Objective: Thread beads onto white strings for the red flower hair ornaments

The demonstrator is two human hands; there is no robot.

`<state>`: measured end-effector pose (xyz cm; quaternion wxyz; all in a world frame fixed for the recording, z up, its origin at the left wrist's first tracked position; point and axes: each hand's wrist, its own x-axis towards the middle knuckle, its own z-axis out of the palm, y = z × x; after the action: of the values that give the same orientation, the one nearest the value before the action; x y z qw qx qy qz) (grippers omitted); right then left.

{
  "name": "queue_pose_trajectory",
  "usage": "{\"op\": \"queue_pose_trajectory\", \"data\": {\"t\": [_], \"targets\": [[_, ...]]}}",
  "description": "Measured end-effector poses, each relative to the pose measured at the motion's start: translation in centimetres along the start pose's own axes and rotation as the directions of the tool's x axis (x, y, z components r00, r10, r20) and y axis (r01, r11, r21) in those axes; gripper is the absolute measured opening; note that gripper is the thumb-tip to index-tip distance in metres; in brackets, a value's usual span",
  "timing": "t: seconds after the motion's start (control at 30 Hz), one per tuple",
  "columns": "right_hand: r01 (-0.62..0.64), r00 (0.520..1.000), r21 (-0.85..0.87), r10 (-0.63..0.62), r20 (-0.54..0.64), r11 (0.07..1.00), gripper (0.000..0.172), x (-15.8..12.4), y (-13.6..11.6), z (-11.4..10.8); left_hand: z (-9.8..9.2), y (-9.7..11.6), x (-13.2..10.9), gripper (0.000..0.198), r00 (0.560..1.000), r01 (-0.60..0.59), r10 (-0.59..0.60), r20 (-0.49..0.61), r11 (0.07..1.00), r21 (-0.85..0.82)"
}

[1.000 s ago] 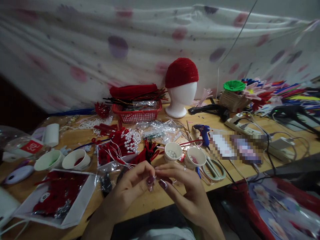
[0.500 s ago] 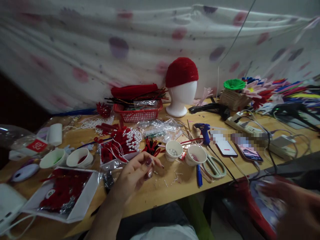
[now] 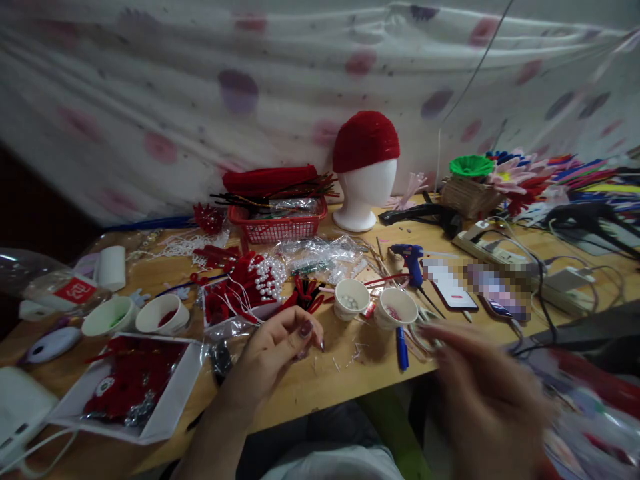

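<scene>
Over the table's front part, my left hand (image 3: 280, 347) is closed in a pinch, thumb against curled fingers; whatever it may hold is hidden. My right hand (image 3: 487, 400), smeared by motion, is off the table's front edge, close to the green-handled scissors (image 3: 425, 333), which it partly covers. Whether its fingers hold anything cannot be made out. Between the hands stand a paper cup of white beads (image 3: 351, 299) and a paper cup of pinkish beads (image 3: 396, 309). A blue pen (image 3: 403, 349) lies in front of them, and small pale pins or sticks (image 3: 356, 352) are scattered nearby.
At the back are a white foam head (image 3: 357, 190) with a red cap (image 3: 367, 142) and a red basket (image 3: 280, 230). A blue glue gun (image 3: 411, 262), two phones and a power strip (image 3: 493, 250) are to the right. A white box (image 3: 173, 400) sits left.
My right hand has swung in from the far right towards the scissors and the middle. My left hand stays nearly in place, still pinched. The view has shifted slightly.
</scene>
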<state>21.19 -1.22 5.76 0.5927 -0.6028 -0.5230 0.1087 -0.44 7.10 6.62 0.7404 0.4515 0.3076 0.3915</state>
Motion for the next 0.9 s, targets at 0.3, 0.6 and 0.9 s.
{"op": "queue_pose_trajectory", "data": {"t": [0.3, 0.6, 0.9], "targets": [[-0.257, 0.925, 0.524, 0.051, 0.376, 0.812, 0.011, 0.6, -2.0, 8.9, -0.2, -0.7, -0.9, 0.030, 1.000, 0.021, -0.021, 0.017, 1.000, 0.005], [-0.107, 0.989, 0.445, 0.050, 0.137, 0.889, 0.014, 2.0, -1.1, 8.2, -0.3, -0.8, 0.0, 0.031, 0.942, -0.070, 0.156, -0.296, 0.957, 0.283], [-0.266, 0.954, 0.702, 0.283, 0.095, 0.661, 0.026, 4.7, -0.2, 6.4, -3.2, -1.1, -0.8, 0.035, 0.856, -0.111, 0.260, -0.447, 0.936, 0.334]]}}
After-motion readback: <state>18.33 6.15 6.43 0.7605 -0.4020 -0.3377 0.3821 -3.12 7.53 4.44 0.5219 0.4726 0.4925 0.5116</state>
